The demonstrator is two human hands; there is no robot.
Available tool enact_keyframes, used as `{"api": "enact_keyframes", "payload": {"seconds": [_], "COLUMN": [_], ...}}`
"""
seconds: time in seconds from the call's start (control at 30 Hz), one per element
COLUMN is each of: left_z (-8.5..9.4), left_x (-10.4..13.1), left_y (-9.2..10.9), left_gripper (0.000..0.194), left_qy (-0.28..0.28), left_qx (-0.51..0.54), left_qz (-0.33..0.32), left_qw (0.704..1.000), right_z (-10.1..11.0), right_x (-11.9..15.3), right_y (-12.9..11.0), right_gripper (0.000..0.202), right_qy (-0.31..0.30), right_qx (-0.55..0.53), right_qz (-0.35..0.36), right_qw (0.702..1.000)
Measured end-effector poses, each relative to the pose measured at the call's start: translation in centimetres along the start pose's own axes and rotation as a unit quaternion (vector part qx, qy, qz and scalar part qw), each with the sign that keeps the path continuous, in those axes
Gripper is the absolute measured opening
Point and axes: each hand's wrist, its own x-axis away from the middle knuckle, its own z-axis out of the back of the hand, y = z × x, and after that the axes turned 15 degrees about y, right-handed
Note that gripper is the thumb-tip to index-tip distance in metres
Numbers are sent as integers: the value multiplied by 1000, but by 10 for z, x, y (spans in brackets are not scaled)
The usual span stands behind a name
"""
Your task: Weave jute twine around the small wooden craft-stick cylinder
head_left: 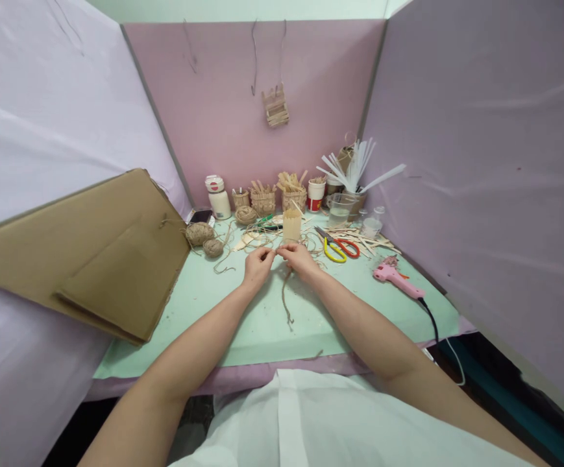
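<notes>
Over the middle of the table, my left hand (258, 266) and my right hand (300, 261) meet fingertip to fingertip, both closed in a pinch. A length of jute twine (285, 299) dangles below my right hand toward the tabletop. Between the fingertips the twine is too small to make out clearly. Just beyond my hands stands a small pale holder of wooden craft sticks (292, 225), upright. Loose twine lies around its base. Scissors (336, 245) with yellow and red handles rest to the right of my right hand.
Twine balls (200, 233) and a large cardboard sheet (116, 259) are at left. Stick-filled baskets (263, 202), a white bottle (218, 198) and a paper cup (315, 196) line the back. A pink glue gun (398, 280) with its cord lies at right.
</notes>
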Motion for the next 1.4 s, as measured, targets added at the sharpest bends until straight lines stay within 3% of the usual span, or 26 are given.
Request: {"api": "enact_keyframes", "payload": {"seconds": [0.33, 0.47, 0.63, 0.77, 0.93, 1.1, 1.4], "left_z": [-2, -2, -4, -4, 3, 3, -1], "left_x": [-2, -4, -5, -7, -11, -9, -11], "left_y": [-3, -5, -8, -7, -3, -2, -10], "left_gripper": [12, 12, 18, 24, 31, 33, 31], "left_qy": [8, 9, -17, -55, -127, -129, -76], "left_qx": [14, 35, 108, 203, 285, 324, 324], "left_qz": [-5, 7, 114, 221, 291, 301, 281], "left_qw": [1000, 999, 987, 952, 904, 888, 900], "right_z": [0, 0, 1, 2, 2, 2, 3], "right_x": [-1, -4, -4, -1, -3, -8, -2], "right_y": [3, 5, 5, 2, 2, 7, -2], "right_gripper": [17, 16, 18, 21, 19, 14, 20], "right_qy": [0, -3, -15, -30, -15, 67, 23], "right_qx": [46, 45, 39, 34, 18, 64, 66], "right_qz": [105, 114, 97, 79, 91, 144, 150], "right_qw": [993, 992, 994, 996, 996, 985, 986]}}
